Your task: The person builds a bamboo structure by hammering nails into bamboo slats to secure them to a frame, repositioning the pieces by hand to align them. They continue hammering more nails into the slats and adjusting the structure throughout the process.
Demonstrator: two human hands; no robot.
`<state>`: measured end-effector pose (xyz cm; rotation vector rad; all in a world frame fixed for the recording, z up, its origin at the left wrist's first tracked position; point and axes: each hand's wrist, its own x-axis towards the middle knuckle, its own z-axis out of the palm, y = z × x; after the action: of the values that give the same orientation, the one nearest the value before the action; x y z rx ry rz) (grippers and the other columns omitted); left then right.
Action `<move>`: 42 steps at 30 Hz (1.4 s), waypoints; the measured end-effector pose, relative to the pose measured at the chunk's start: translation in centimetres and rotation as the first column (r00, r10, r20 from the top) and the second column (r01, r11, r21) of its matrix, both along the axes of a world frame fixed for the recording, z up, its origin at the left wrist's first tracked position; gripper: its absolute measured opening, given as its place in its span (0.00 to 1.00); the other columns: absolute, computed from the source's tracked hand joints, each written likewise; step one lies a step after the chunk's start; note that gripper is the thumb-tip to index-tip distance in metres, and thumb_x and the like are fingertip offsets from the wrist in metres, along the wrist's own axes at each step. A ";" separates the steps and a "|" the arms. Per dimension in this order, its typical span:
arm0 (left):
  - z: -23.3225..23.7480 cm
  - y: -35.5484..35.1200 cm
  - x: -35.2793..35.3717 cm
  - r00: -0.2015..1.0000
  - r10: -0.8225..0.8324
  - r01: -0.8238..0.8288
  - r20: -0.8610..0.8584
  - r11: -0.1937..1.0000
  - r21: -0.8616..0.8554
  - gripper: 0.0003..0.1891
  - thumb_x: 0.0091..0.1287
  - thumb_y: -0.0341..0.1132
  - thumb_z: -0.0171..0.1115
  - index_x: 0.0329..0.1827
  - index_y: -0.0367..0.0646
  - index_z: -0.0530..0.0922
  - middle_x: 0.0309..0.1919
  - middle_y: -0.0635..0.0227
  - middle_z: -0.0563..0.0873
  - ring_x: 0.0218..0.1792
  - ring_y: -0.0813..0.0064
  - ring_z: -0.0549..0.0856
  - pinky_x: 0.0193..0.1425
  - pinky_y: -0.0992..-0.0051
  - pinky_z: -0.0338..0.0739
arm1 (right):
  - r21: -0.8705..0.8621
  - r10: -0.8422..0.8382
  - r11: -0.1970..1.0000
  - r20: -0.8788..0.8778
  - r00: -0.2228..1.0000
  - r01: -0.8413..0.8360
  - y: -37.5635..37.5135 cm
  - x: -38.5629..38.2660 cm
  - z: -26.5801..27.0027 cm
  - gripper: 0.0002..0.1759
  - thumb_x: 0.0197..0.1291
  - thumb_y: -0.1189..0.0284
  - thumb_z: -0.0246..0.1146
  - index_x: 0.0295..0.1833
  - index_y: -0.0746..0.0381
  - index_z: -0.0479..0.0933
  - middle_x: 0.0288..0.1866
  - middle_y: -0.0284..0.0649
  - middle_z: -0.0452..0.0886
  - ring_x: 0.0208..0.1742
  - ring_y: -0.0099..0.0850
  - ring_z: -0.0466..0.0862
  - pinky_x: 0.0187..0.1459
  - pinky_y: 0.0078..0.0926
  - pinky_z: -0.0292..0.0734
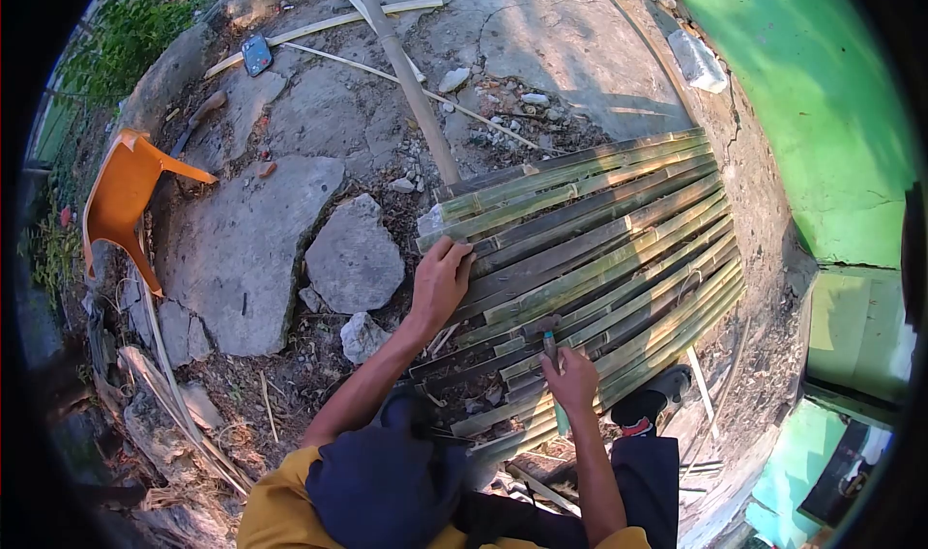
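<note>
Bamboo slats (599, 220) lie side by side as a panel on the ground. My left hand (443, 280) rests at the panel's left edge, its fingers bent against the end of a slat; whether they grip it is hard to tell. My right hand (572, 379) is wrapped round the green handle of a hammer (550, 341), whose dark head is over the middle of the slats. The lower end of the handle shows below my hand.
An orange plastic chair (124, 196) lies at the left. Broken concrete slabs (242, 259) and a white stone (363, 337) are left of the panel. A thick pole (406, 80) reaches the panel's top. A green wall (822, 95) stands at the right.
</note>
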<state>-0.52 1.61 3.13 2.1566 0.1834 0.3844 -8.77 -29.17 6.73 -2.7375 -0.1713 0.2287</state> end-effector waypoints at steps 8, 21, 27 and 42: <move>-0.4 0.8 0.1 0.999 -0.048 0.048 0.025 0.999 -0.002 0.08 0.69 0.26 0.72 0.49 0.37 0.86 0.41 0.55 0.85 0.41 0.50 0.87 0.46 0.58 0.82 | 0.508 -0.179 0.775 -0.394 0.901 0.376 -1.8 5.3 1.5 0.10 0.76 0.70 0.59 0.52 0.66 0.79 0.35 0.38 0.81 0.35 0.29 0.80 0.37 0.35 0.73; 2.2 1.6 -0.1 0.993 -0.109 0.098 -0.036 0.967 -0.236 0.21 0.64 0.24 0.76 0.61 0.42 0.84 0.52 0.60 0.90 0.50 0.57 0.90 0.54 0.62 0.86 | 0.831 -0.029 0.444 -0.360 0.932 0.335 14.7 13.7 0.9 0.27 0.73 0.84 0.65 0.74 0.64 0.68 0.51 0.41 0.82 0.54 0.34 0.91 0.61 0.30 0.90; 1.2 2.1 -0.2 0.943 -0.248 0.278 0.221 0.954 -0.116 0.19 0.62 0.24 0.77 0.57 0.43 0.88 0.49 0.64 0.90 0.50 0.60 0.91 0.53 0.65 0.87 | 0.720 0.010 0.286 -0.662 0.750 0.632 16.0 13.5 0.7 0.33 0.70 0.82 0.71 0.77 0.63 0.67 0.49 0.42 0.90 0.50 0.28 0.91 0.52 0.25 0.88; 2.0 0.4 -2.1 0.962 -0.021 0.000 -0.273 0.997 -0.080 0.20 0.72 0.36 0.73 0.62 0.41 0.79 0.45 0.53 0.89 0.48 0.47 0.89 0.51 0.54 0.82 | 0.385 0.103 0.903 0.239 0.966 -0.191 12.9 14.5 -0.6 0.18 0.76 0.81 0.54 0.65 0.62 0.80 0.47 0.47 0.85 0.38 0.46 0.89 0.46 0.39 0.85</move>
<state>-2.61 2.06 5.11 2.1247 0.3373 0.0684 5.76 -16.26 6.17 -2.3274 -0.4367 -0.0595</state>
